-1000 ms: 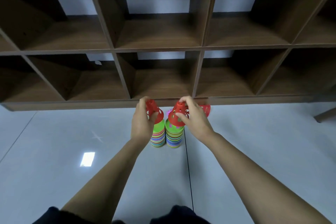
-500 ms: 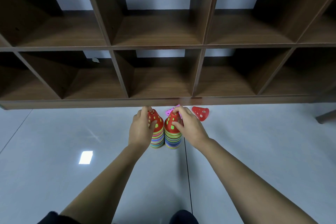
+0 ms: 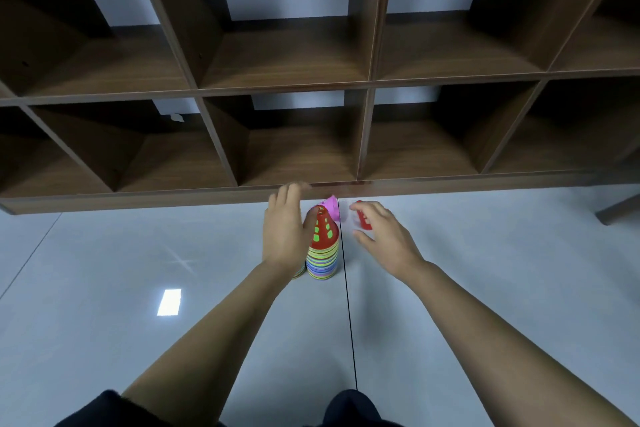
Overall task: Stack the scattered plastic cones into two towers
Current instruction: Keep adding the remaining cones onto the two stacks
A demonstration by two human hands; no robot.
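Observation:
Two towers of striped plastic cones stand side by side on the grey floor. The right tower [image 3: 322, 246] shows fully, topped by a red cone with green showing through its holes. My left hand [image 3: 283, 225] hovers in front of the left tower [image 3: 298, 273], hiding all but its base; its fingers are straight and hold nothing. My right hand [image 3: 381, 236] is spread open to the right of the towers, just in front of a loose red cone [image 3: 363, 218] lying on the floor. A pink cone [image 3: 330, 205] lies behind the right tower.
A dark wooden cubby shelf [image 3: 311, 191] runs across the view right behind the cones, its bottom rail close to my left fingertips. A table leg [image 3: 616, 211] stands at the far right. A dark floor seam [image 3: 348, 305] runs toward me.
Both hands pressed red cones onto the two towers and have let go. The right hand moved right toward the loose red cone; the left hand lifted off its tower.

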